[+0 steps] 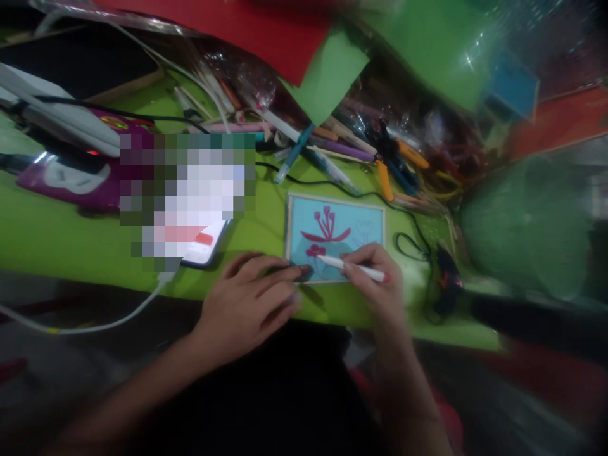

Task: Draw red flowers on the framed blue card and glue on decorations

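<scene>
My right hand grips a white marker with a red end, its tip down on a light blue card in a thin pale frame. Dark red flower shapes are drawn on the card, and a fainter outlined flower shows at its right. Across the card's lower left corner lies my left hand, fingers stretched out and resting there with nothing held. The card's lower edge is partly covered by both hands.
Left of the card lies a lit phone, partly blurred out, with a white cable. Behind are several pens, orange-handled tools and coloured paper. A green rounded object stands at right. A purple item sits at left.
</scene>
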The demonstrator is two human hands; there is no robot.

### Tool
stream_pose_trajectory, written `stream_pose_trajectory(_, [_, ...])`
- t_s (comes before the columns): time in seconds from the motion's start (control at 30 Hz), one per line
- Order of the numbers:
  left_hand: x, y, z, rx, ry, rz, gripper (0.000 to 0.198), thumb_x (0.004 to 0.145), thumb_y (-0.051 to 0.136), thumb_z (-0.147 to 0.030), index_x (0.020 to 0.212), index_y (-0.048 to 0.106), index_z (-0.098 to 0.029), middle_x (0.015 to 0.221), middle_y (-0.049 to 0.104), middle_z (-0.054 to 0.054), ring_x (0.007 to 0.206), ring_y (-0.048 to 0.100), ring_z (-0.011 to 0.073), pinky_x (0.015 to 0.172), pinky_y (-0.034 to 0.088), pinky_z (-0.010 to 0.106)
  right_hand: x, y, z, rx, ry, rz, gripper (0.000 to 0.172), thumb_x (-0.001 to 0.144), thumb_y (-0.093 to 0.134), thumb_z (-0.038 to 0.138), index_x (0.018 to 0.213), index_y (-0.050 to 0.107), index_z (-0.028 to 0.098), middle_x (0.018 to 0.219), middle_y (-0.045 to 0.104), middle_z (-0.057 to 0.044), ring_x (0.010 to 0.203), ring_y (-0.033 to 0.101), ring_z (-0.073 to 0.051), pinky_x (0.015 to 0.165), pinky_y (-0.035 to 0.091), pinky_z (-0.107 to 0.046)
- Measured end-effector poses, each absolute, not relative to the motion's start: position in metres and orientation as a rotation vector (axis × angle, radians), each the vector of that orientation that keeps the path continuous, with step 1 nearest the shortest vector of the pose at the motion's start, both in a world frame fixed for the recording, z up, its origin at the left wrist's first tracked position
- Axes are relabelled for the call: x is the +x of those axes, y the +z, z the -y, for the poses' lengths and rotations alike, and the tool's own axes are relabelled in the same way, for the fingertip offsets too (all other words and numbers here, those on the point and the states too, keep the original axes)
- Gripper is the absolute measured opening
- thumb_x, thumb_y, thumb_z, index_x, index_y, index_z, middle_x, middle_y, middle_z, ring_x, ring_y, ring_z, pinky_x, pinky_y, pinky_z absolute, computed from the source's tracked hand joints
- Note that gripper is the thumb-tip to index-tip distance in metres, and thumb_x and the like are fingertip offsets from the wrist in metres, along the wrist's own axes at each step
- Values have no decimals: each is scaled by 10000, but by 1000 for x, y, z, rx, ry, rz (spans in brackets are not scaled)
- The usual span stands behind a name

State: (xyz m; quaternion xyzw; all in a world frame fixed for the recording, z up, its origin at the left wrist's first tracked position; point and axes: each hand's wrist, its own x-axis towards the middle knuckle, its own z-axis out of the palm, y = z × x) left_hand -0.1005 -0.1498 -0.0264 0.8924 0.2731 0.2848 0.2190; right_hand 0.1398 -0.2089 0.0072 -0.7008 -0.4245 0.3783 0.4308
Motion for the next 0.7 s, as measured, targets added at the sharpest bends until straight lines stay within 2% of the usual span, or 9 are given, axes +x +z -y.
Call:
stream_pose_trajectory(0.23, [-100,-26,149,2478,786,-756,94,1010,608,-285,991,698,-265,1212,802,-40,1112,692,253,988,452,463,140,6,209,-1737,934,1057,83,844,796,283,827,723,247,712,708,34,603,577,-122,535,411,-238])
stream_pose_trajectory(0.43, [-101,-27,150,2467,781,-764,104,1014,605,-284,1034,705,-270,1207,803,-43,1126,682,252,988,445,462,144,-1,212,-1516,870,922,106,847,814,303,858,726,244,741,699,24,714,663,-154,657,504,-280])
stream_pose_trajectory(0.57, [-100,-27,150,2484,787,-757,111,1023,589,-293,998,695,-273,1243,792,-61,1135,681,253,990,438,463,147,-2,207,-1395,743,832,168,824,809,347,798,699,222,685,662,23,623,616,-141,597,470,-277])
stream_pose_trajectory(0.7, [-96,-26,150,2521,777,-770,151,1049,549,-296,1013,694,-269,1258,786,-73,1154,674,242,1001,421,452,151,-1,204,-1367,708,734,164,808,782,341,768,685,215,654,663,18,626,631,-150,587,459,-275])
